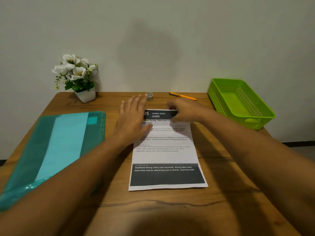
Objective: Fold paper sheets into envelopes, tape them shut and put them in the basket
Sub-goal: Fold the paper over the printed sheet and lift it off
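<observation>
- The printed sheet (165, 155) lies flat in the middle of the desk (170, 212), its long side running away from the person and its dark band at the near end.
- The left grip (132, 117) is spread wide, fingers straight, with the palm pressing down on the sheet's far left part.
- The right grip (185, 110) is curled over the sheet's far right corner, fingers and thumb closed on the paper's edge there.
- A roll of tape (150, 96) stands at the back of the desk, just past the left fingertips.
- An orange pen (185, 96) lies to the right of the tape, near the wall.
- The green basket (238, 106) sits on the far right corner, well apart from the sheet.
- A teal folder (51, 147) lies on the left with a paler page inside, and white flowers in a white pot (86, 96) stand behind it.
</observation>
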`<state>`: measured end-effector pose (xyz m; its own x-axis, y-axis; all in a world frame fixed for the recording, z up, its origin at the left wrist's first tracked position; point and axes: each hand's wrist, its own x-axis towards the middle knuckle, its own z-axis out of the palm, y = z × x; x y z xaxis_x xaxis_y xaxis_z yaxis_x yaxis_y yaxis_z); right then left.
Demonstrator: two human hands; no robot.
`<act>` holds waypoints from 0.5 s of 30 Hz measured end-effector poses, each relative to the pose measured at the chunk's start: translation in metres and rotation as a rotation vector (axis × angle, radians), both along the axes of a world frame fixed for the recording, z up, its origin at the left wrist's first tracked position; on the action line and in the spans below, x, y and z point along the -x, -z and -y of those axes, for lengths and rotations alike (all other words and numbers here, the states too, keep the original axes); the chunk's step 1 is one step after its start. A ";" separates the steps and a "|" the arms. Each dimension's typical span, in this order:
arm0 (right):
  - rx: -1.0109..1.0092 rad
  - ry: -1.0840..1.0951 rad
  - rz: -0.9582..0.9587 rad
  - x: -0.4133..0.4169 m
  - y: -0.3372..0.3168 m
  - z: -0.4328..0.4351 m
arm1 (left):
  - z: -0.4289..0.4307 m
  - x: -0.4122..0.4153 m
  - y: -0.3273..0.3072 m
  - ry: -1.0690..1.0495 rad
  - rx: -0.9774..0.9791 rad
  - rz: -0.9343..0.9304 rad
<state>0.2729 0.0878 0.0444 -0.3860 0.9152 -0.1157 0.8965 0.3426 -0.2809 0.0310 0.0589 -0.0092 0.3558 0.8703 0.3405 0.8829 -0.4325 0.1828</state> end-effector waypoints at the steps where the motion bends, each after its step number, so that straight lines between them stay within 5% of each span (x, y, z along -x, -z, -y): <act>1: -0.032 -0.024 0.040 0.005 -0.001 0.002 | -0.004 -0.005 -0.006 0.012 -0.020 -0.062; 8: -0.163 -0.103 0.243 0.034 0.006 0.018 | -0.015 -0.032 -0.027 0.149 -0.023 -0.327; 15: -0.276 -0.094 0.377 0.045 0.029 0.027 | -0.010 -0.039 -0.021 0.067 0.087 -0.432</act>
